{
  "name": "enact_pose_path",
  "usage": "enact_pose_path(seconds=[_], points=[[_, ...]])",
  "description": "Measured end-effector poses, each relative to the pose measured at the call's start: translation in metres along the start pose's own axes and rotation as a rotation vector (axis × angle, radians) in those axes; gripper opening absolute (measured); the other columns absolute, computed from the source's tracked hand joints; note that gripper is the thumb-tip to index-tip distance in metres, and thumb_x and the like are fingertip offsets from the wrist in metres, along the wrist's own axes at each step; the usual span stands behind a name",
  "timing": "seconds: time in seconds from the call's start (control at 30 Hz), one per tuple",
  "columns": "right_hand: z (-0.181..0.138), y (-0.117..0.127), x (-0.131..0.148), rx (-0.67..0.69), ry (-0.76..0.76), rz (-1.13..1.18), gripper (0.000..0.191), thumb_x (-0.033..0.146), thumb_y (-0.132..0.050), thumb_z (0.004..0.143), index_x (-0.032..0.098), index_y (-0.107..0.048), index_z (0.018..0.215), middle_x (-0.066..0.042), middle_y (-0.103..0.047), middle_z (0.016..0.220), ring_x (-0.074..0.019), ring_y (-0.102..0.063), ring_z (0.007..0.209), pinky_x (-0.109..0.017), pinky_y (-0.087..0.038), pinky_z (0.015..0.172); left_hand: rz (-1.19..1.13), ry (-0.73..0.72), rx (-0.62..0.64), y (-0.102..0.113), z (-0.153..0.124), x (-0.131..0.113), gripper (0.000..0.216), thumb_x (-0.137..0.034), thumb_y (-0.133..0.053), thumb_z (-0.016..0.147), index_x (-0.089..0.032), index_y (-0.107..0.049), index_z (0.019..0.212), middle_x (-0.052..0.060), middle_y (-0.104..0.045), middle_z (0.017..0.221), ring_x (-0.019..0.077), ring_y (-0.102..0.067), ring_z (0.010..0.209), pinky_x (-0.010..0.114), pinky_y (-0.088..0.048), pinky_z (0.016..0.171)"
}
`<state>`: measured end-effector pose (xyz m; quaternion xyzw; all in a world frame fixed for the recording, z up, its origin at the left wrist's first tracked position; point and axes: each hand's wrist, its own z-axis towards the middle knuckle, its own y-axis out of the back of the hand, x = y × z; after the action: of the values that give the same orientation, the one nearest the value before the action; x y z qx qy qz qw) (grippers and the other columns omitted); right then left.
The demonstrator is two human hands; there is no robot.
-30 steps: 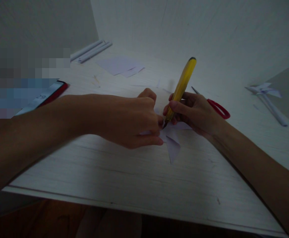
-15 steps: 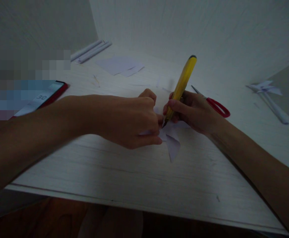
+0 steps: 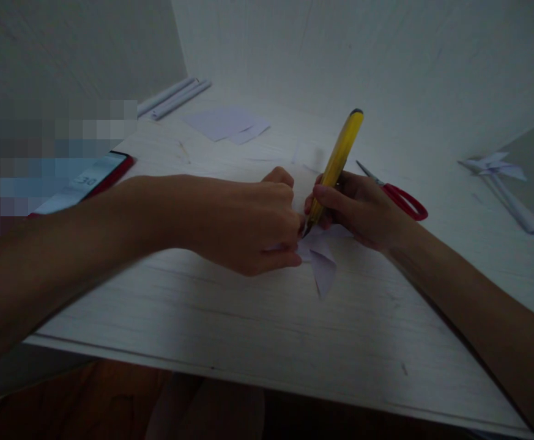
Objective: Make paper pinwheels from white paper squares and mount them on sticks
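Paper (image 3: 325,272) lies under the palm-down left hand (image 3: 257,221), fingers curled, grip unclear; right hand (image 3: 361,205) pinches a tilted yellow tool (image 3: 341,150).

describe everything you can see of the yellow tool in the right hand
The yellow tool is long and slim, with a plastic-looking body, a dark end cap and a narrow dark tip. The right hand grips its lower part like a pen. It is tilted, cap end up and toward the right of the view, tip down at the white paper beside the left hand. The tip is too dim to tell its exact shape or whether it touches the paper.
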<state>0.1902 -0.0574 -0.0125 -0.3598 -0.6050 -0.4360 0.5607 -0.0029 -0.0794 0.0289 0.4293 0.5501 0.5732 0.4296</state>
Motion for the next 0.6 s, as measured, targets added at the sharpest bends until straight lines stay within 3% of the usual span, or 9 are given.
enact_pose_path(seconds=[0.6], points=[[0.0011, 0.0020, -0.0027, 0.028, 0.047, -0.022, 0.020, 0.034, -0.064, 0.072, 0.016, -0.055, 0.075, 0.000, -0.059, 0.063, -0.0072, -0.052, 0.046, -0.019, -0.044, 0.040, -0.029, -0.004, -0.054, -0.0011, -0.0010, 0.0005, 0.029, -0.028, -0.041, 0.084, -0.020, -0.060, 0.064, -0.003, -0.063, 0.059, 0.0118, -0.058, 0.057, 0.034, -0.033, 0.091]])
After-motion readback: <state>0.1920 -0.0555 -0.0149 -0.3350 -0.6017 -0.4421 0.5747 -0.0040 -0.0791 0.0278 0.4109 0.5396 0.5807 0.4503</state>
